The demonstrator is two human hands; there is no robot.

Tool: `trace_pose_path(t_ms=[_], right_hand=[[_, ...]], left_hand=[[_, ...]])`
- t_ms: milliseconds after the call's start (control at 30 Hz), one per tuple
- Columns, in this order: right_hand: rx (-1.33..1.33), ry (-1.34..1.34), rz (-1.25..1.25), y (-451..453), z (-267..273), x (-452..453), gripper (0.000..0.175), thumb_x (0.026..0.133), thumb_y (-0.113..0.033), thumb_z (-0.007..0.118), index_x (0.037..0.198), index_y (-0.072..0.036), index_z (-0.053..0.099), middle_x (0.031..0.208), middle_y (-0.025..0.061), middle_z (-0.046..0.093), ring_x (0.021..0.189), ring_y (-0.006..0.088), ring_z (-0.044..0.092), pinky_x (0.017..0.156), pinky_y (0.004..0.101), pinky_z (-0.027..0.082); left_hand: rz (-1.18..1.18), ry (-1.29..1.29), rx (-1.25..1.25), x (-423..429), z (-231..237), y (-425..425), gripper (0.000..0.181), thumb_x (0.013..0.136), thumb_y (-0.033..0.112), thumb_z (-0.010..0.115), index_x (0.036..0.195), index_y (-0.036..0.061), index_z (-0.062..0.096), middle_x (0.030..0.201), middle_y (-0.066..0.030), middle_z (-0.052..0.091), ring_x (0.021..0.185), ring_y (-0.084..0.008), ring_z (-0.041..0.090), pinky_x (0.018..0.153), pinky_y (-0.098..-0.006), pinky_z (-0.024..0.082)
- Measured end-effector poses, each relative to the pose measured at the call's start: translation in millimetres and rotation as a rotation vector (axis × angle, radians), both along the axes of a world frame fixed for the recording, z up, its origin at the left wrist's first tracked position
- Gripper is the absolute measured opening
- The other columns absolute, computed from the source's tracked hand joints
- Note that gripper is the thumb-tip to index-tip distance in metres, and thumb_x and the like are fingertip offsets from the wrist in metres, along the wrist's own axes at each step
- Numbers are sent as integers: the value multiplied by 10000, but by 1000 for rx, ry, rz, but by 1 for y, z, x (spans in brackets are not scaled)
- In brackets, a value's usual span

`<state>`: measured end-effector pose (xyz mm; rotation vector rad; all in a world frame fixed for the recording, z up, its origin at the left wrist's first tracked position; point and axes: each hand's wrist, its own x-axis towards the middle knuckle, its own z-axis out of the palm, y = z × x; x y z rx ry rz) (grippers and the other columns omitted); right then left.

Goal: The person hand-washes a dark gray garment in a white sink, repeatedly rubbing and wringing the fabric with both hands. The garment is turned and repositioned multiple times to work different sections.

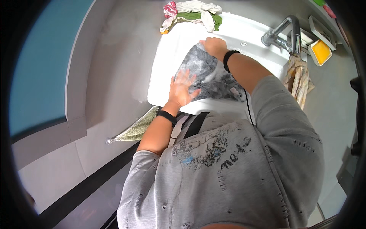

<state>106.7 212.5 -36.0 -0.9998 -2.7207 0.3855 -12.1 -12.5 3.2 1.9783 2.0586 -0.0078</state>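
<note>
A wet grey cloth point(197, 61), streaked with white suds, lies spread in a white sink point(160, 83). My left hand point(181, 87) rests palm down on the cloth's left side, its fingers spread and wet. At the far end, my right hand point(216, 47) is closed in a fist on the cloth's edge; the inside of the fist is hidden. Toward my body, the cloth bunches into darker folds beneath my right forearm. Each wrist carries a black band.
Crumpled white, green and pink cloths point(197, 14) lie over the sink's far rim. A chrome faucet point(286, 31) stands at the right, with a stained cloth point(297, 77) hanging from it. Beside it is a dish with yellow soap point(320, 52). A green towel point(137, 128) hangs at lower left.
</note>
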Motion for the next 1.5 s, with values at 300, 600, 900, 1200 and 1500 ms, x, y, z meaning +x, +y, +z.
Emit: trace_pose_path(t_ms=[300, 600, 900, 1200, 1500], right_hand=[[356, 407, 380, -58, -13, 3, 220, 938, -252, 536, 790, -100, 598, 741, 46, 602, 612, 266, 618, 532, 388, 496], [-126, 231, -198, -16, -33, -17, 238, 928, -301, 555, 965, -73, 615, 937, 186, 564, 771, 368, 633, 720, 453, 529], [108, 142, 448, -27, -7, -16, 269, 925, -361, 534, 1002, -120, 625, 1038, 172, 597, 752, 341, 644, 641, 447, 532], [-451, 435, 501, -55, -11, -23, 215, 916, -255, 528, 982, -86, 645, 937, 172, 650, 857, 327, 644, 754, 438, 528], [-49, 305, 50, -51, 23, -21, 209, 926, -253, 549, 914, -58, 624, 900, 171, 627, 801, 332, 644, 656, 413, 531]], left_hand=[[-3, 5, -87, 3, 8, 2, 685, 865, 620, 523, 1441, 258, 448, 1586, -84, 231, 1463, -326, 169, 1178, -533, 110], [72, 15, 60, 3, -1, -2, 796, 829, 627, 562, 1472, 189, 393, 1564, -208, 211, 1468, -360, 112, 1177, -536, 97], [30, 16, -124, 1, 4, 1, 898, 817, 670, 534, 1500, 126, 327, 1569, -208, 202, 1473, -357, 98, 1182, -520, 83], [61, 21, -142, 1, 2, 5, 877, 820, 669, 536, 1491, 136, 352, 1581, -179, 192, 1468, -343, 140, 1181, -514, 92], [88, -12, -58, 2, 4, 0, 905, 826, 703, 497, 1501, 126, 321, 1583, -175, 191, 1474, -326, 127, 1189, -488, 88]])
